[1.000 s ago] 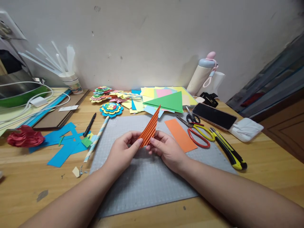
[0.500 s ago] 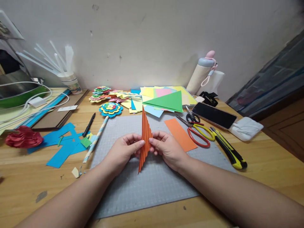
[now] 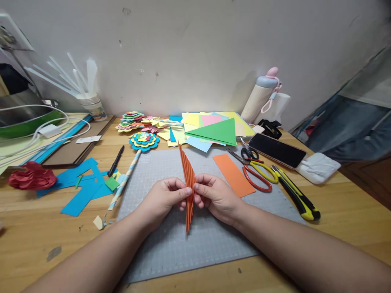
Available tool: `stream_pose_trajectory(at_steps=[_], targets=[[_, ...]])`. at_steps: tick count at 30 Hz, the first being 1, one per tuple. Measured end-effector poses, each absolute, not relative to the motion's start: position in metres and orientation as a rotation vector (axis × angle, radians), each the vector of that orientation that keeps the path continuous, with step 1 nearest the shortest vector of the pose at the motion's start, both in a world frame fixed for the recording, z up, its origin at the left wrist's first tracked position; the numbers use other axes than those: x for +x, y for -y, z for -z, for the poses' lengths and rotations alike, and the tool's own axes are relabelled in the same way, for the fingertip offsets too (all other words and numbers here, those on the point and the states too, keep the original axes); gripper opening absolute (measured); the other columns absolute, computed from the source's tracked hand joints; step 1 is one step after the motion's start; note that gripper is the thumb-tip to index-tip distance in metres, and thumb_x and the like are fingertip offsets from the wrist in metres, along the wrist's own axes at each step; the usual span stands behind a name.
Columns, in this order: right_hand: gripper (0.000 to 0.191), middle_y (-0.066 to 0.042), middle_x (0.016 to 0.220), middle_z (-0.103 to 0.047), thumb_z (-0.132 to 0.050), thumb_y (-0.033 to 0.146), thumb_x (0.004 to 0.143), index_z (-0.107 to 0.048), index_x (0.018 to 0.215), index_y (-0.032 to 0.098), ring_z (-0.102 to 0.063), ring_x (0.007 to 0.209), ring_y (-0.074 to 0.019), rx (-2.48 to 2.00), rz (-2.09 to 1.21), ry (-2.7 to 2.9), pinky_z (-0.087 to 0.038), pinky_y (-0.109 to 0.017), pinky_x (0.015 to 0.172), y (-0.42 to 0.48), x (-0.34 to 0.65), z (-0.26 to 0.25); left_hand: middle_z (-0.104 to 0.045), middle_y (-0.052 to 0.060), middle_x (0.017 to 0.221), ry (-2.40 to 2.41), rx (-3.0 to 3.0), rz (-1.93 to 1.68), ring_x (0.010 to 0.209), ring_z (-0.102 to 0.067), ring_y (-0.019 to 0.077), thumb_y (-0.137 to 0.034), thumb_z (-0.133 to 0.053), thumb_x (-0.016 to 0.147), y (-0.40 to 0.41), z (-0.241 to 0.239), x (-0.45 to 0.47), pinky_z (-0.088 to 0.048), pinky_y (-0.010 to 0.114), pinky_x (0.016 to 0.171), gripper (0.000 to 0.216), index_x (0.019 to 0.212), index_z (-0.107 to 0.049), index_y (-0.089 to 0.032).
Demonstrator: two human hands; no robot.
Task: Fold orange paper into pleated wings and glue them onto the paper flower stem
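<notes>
Above a grey cutting mat (image 3: 171,244), my left hand (image 3: 166,199) and my right hand (image 3: 215,195) both pinch the middle of an orange accordion-pleated paper (image 3: 187,171). The folded strip stands nearly upright, its pointed top leaning slightly left and its lower tip just above the mat. Fingers of both hands are closed on it from either side. A flat orange paper strip (image 3: 233,174) lies on the mat just right of my right hand.
Red-and-yellow scissors (image 3: 255,171), a yellow utility knife (image 3: 297,195) and a phone (image 3: 276,149) lie to the right. Coloured paper sheets (image 3: 214,128) and paper flowers (image 3: 143,140) sit behind the mat. Blue scraps (image 3: 81,185), a pen (image 3: 115,160) and a red paper ball (image 3: 30,176) lie left.
The pleated orange paper turned from leaning right to nearly upright, then tilted slightly left and pressed narrower. Both hands kept their pinch at its middle.
</notes>
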State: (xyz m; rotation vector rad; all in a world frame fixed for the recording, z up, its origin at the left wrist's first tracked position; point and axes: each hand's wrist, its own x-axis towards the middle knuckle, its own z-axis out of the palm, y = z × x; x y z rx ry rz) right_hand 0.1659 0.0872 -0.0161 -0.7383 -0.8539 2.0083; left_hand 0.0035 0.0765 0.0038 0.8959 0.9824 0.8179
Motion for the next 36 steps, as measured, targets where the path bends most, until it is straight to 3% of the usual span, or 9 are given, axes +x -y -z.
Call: stream_pose_trajectory(at_steps=[5,12,17,23,29,36], targets=[[0.022,0.000,0.063,-0.066,-0.074,0.026,0.074,-0.066,0.088,0.011,-0.061,0.055,-0.0045,-0.686,-2.141,0.694,-0.052,-0.010,0.053,-0.088,0.166,0.012,-0.062,-0.002,0.058,-0.854,0.743,-0.817,0.045,-0.044,0.0032,-0.032,-0.079,0.062,-0.080,-0.003,-0.003,-0.033,0.017,0.047,0.031,0.066,-0.055,-0.013],[0.017,0.002,0.059,-0.063,-0.073,0.023,0.075,-0.064,0.087,0.014,-0.057,0.049,-0.0033,-0.663,-2.166,0.734,-0.047,-0.009,0.046,-0.088,0.168,0.013,-0.064,0.002,0.062,-0.831,0.760,-0.776,0.046,-0.045,0.0031,-0.033,-0.079,0.063,-0.080,-0.002,-0.004,-0.032,0.016,0.047,0.029,0.066,-0.058,-0.012],[0.018,0.004,0.058,-0.060,-0.072,0.025,0.077,-0.066,0.090,0.014,-0.052,0.046,-0.0018,-0.591,-2.246,0.851,-0.042,-0.008,0.043,-0.088,0.170,0.013,-0.056,-0.001,0.050,-0.822,0.808,-0.727,0.043,-0.040,0.0041,-0.038,-0.080,0.060,-0.080,0.000,-0.007,-0.027,0.017,0.044,0.032,0.062,-0.059,-0.013],[0.038,0.000,0.072,-0.064,-0.073,0.038,0.073,-0.065,0.105,0.017,-0.047,0.043,-0.0025,-0.556,-2.318,1.070,-0.037,-0.012,0.038,-0.087,0.173,0.011,-0.059,0.002,0.060,-0.731,0.896,-0.549,0.044,-0.034,0.0045,-0.047,-0.076,0.063,-0.077,-0.004,-0.009,-0.021,0.020,0.042,0.038,0.077,-0.068,-0.012],[0.030,0.003,0.062,-0.057,-0.073,0.039,0.073,-0.065,0.092,0.017,-0.042,0.044,-0.0037,-0.611,-2.278,1.137,-0.030,-0.013,0.036,-0.084,0.173,0.008,-0.057,0.001,0.057,-0.733,0.898,-0.486,0.042,-0.034,0.0044,-0.050,-0.077,0.058,-0.076,-0.007,-0.010,-0.019,0.021,0.041,0.041,0.073,-0.068,-0.013],[0.024,0.004,0.059,-0.053,-0.073,0.034,0.072,-0.064,0.086,0.016,-0.042,0.046,-0.0049,-0.642,-2.229,1.094,-0.027,-0.015,0.038,-0.083,0.173,0.009,-0.051,-0.004,0.045,-0.720,0.828,-0.530,0.038,-0.037,0.0032,-0.042,-0.080,0.058,-0.075,-0.001,-0.007,-0.021,0.018,0.038,0.035,0.069,-0.065,-0.013]])
